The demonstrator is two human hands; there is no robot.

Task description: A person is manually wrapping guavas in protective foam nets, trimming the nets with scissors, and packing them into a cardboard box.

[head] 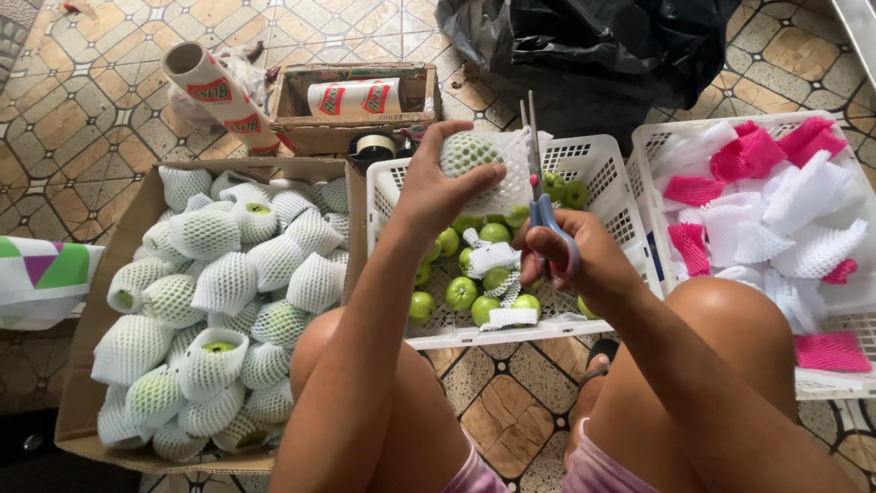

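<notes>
Patterned floor tiles carry a white crate with a dozen or so green fruits bare, a cardboard box left of it already full of netted ones — above the crate, the left hand grips a half-sleeved fruit, the right hand closed on blue-handled scissors just beside it.

cardboard box packed with netted fruit | black bag seen behind | printed roll laid on tiles

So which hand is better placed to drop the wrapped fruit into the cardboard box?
Probably the left hand: it holds the net-wrapped green fruit and the cardboard box lies on its side. The right hand holds scissors.
</notes>
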